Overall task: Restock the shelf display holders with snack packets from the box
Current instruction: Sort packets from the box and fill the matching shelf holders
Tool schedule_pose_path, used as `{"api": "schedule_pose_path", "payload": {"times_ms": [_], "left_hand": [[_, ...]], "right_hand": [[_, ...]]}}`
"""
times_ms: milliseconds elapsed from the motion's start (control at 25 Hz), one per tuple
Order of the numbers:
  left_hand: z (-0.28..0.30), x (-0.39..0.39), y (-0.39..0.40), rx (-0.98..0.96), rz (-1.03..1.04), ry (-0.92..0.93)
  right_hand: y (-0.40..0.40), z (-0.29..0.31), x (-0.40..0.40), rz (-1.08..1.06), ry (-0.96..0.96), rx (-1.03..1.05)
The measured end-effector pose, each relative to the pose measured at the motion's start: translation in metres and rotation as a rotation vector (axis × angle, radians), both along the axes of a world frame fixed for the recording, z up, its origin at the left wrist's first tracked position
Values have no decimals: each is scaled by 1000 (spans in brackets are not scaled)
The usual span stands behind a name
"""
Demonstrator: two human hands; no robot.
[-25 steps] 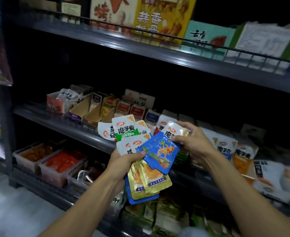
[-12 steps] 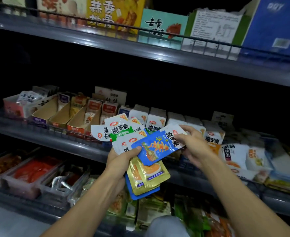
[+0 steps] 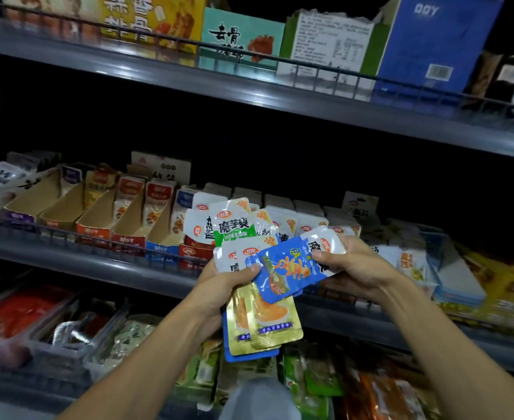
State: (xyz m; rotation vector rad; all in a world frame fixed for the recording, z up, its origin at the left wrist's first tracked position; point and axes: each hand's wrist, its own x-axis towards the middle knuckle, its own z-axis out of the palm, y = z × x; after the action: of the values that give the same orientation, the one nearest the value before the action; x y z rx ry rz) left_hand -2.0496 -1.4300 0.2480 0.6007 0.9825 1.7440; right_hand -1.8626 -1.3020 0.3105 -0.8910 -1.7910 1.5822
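I see a blue packet (image 3: pixel 289 272) printed with an orange-and-green picture. Below it hang two gold packets (image 3: pixel 263 324) with an orange picture and a dark blue label strip, over a plain blue one (image 3: pixel 229 353). The fanned packets (image 3: pixel 234 225) are white with red oval logos and black characters; one carries a green band. The holders (image 3: pixel 98 222) are plain brown card inside, with purple, orange, red and blue fronts. On the upper shelf stand a yellow box (image 3: pixel 152 19), a teal box (image 3: pixel 240 37) and a blue box (image 3: pixel 431 47).
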Motion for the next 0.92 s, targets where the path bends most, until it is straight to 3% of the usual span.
{"api": "schedule_pose_path", "payload": {"times_ms": [200, 400, 760, 920], "left_hand": [[2, 7, 8, -15, 58, 39], [0, 4, 11, -28, 84, 51], [-3, 3, 23, -33, 94, 123], [-10, 0, 23, -22, 103, 122]], "right_hand": [[24, 17, 36, -200, 66, 224], [58, 20, 51, -393, -202, 564], [77, 20, -2, -231, -592, 946], [82, 10, -17, -135, -896, 1015]]}}
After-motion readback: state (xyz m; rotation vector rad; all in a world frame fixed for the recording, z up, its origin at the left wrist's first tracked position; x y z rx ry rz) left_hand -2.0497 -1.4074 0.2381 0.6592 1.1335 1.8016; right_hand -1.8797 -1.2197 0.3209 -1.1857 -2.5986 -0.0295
